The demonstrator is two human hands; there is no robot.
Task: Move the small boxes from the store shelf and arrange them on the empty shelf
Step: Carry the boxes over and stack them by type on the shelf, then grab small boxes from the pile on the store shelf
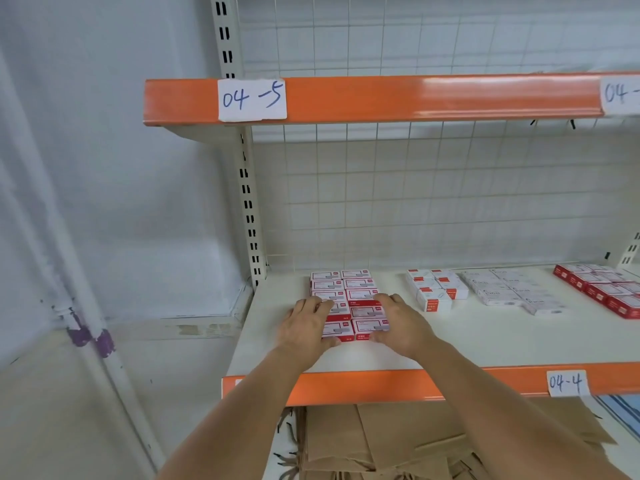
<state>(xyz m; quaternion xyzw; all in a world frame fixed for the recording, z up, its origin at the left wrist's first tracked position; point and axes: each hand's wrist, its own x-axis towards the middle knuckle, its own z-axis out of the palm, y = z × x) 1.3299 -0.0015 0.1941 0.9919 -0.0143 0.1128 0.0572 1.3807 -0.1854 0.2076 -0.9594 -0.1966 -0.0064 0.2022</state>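
The small boxes (349, 299) are red and white. The shelf (485, 341) is cream with an orange front edge (381, 384). White labels (252, 99) carry blue handwriting. Brown paper bags (381, 445) lie below.

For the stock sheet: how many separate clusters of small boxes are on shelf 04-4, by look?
Red-and-white boxes: 2, the far-left cluster and the far-right cluster
White boxes with a red corner patch: 1
Plain pale boxes: 1
Total: 4 clusters
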